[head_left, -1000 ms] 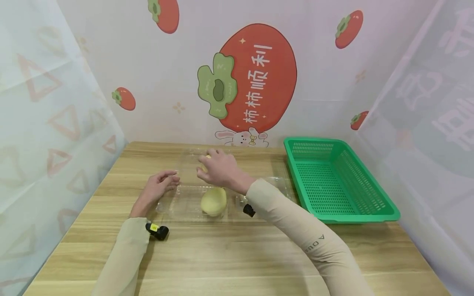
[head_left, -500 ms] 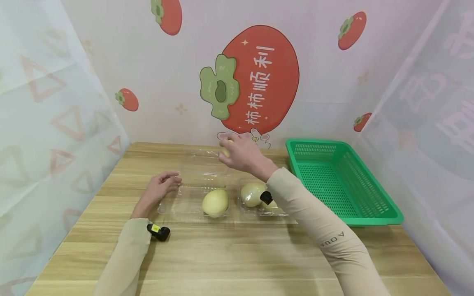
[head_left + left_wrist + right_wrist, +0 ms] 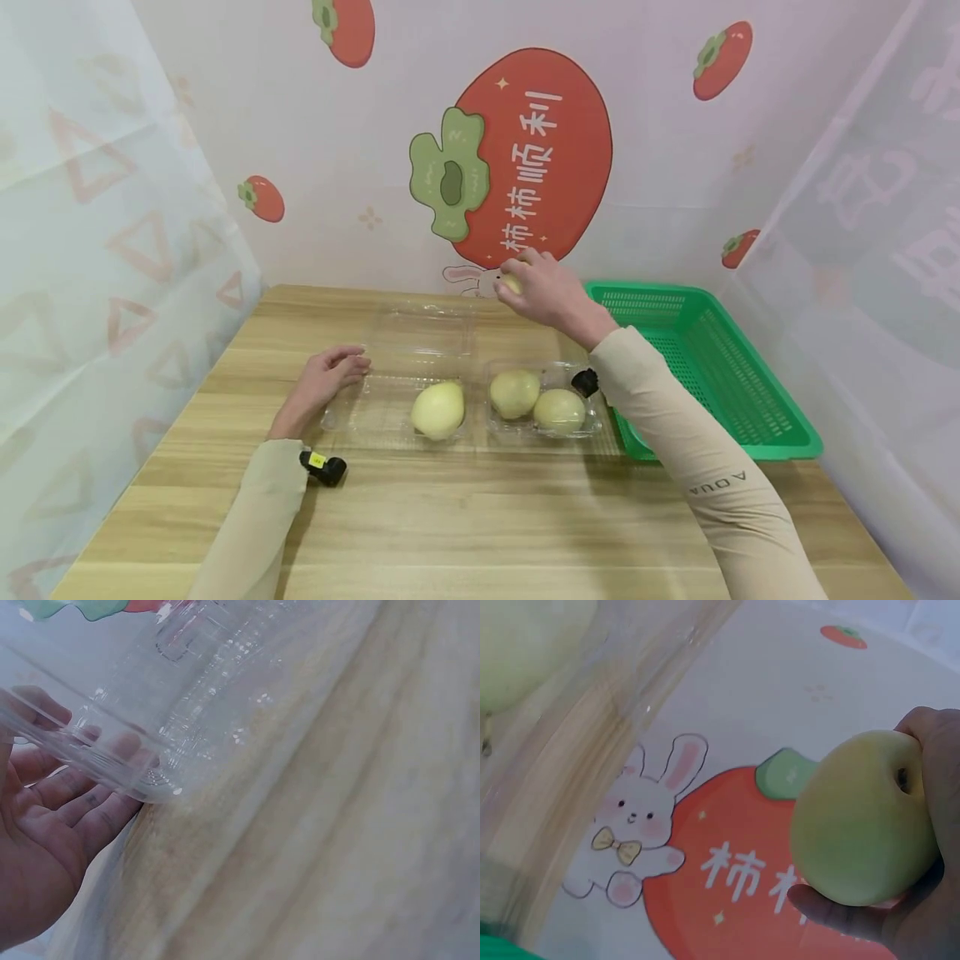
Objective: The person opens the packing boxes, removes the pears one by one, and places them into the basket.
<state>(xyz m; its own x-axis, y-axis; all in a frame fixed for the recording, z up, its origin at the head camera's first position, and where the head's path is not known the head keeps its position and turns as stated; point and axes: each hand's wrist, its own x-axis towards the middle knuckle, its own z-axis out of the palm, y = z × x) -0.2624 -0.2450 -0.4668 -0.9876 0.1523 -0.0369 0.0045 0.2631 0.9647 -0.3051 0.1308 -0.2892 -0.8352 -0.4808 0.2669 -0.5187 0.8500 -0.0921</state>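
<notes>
My right hand [image 3: 547, 287] holds a pale yellow-green pear [image 3: 866, 817] up in front of the back wall, its fingers and thumb wrapped round the fruit. My left hand [image 3: 326, 379] rests at the left edge of an open clear plastic box [image 3: 375, 417]; in the left wrist view its loosely bent fingers [image 3: 90, 814] lie against the rim. One pear [image 3: 438, 410] sits at the right end of that box, whose lid [image 3: 422, 329] lies folded back behind it. Just to the right, a second clear box [image 3: 501, 423] holds two pears [image 3: 559, 412].
A green plastic basket [image 3: 757, 400] stands at the right of the wooden table [image 3: 450, 525], partly behind my right forearm. White sheets with persimmon prints [image 3: 540, 158] close off the back and both sides. Black wrist cameras [image 3: 324, 469] sit on both wrists.
My right hand has carried the pear right and upward, from above the open box's lid to near the basket. The second box's two pears have come into sight. My left hand stays put.
</notes>
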